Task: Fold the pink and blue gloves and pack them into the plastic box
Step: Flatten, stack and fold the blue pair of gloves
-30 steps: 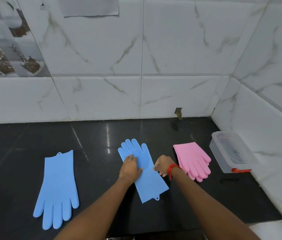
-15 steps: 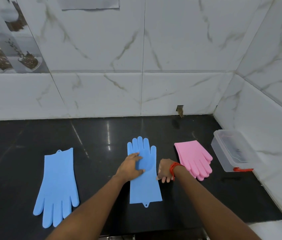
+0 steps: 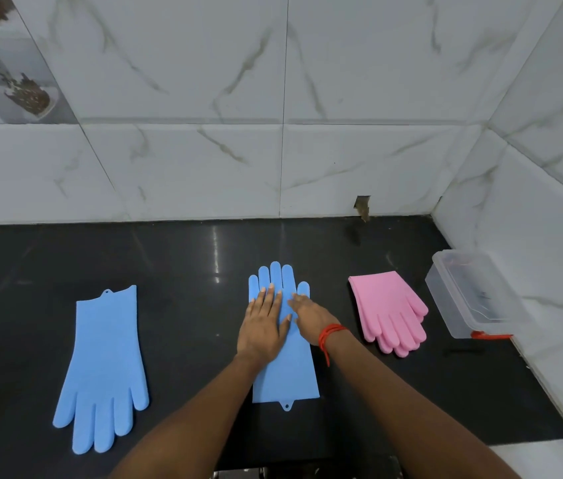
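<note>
Left hand (image 3: 263,327) and right hand (image 3: 309,318) are pressing flat, fingers spread, on the middle blue glove (image 3: 285,357) lying on the black counter (image 3: 183,271). Pink gloves (image 3: 389,311) are lying right, beside the plastic box (image 3: 473,295); another blue glove (image 3: 104,371) is lying left.

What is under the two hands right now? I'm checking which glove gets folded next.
Both the left hand and right hand lie flat on the middle blue glove, which rests on the black counter. The glove's palm area is covered.
</note>
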